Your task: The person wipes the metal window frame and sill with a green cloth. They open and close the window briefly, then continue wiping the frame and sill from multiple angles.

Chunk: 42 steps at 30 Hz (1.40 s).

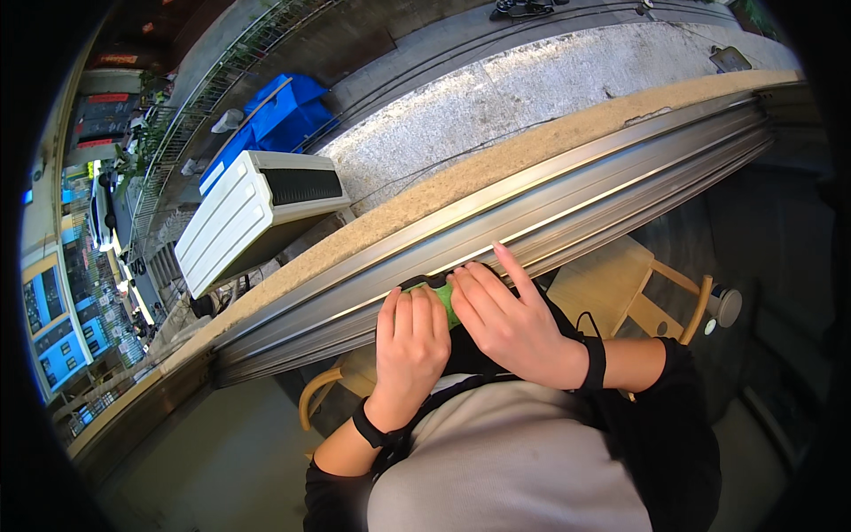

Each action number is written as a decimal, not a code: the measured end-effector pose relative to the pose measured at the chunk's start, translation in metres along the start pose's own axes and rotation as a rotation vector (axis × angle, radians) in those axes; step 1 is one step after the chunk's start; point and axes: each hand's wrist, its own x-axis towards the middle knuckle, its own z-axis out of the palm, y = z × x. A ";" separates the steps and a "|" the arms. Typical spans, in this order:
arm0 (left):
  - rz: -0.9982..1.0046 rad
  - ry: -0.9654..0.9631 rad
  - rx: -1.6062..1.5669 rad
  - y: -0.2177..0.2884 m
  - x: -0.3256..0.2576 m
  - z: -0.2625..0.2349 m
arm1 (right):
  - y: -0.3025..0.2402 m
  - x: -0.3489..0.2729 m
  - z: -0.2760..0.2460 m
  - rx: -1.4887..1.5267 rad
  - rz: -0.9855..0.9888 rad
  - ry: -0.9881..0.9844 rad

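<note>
My left hand (412, 346) is closed, its fingers bent over the edge of a green and black thing (448, 306) just in front of my chest. From the right, my right hand (514, 319) also bends most of its fingers over that thing, while one finger sticks out toward the window track. The green looks like soft cloth, but the fingers cover most of it, so its kind cannot be told. Black material (470, 350) hangs below, between the two wrists. Both wrists carry black bands.
Just beyond my hands runs a metal sliding-window track (532, 230) with a stone sill (567, 133). Outside stand a white outdoor unit (226, 213) and a blue tarp (284, 115), above a street. A wooden chair (612, 275) is beneath my right arm.
</note>
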 end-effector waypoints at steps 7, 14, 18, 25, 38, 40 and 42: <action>0.095 -0.045 0.022 -0.005 0.003 -0.002 | -0.011 0.009 -0.012 -0.003 0.081 -0.127; 0.060 -0.089 0.066 0.006 0.015 -0.010 | 0.003 0.010 -0.021 0.012 0.023 -0.175; 0.030 -0.075 0.079 0.024 0.031 -0.011 | 0.031 0.001 -0.026 0.001 -0.073 -0.164; 0.046 -0.010 0.127 0.086 0.095 -0.010 | 0.111 -0.028 -0.062 -0.004 -0.070 -0.269; 0.160 0.244 0.113 0.205 0.226 -0.001 | 0.250 -0.097 -0.117 -0.180 0.196 -0.212; 0.173 0.240 0.112 0.218 0.240 -0.001 | 0.264 -0.105 -0.121 -0.206 0.214 -0.193; 0.162 0.241 0.147 0.229 0.250 -0.001 | 0.275 -0.113 -0.124 -0.197 0.225 -0.188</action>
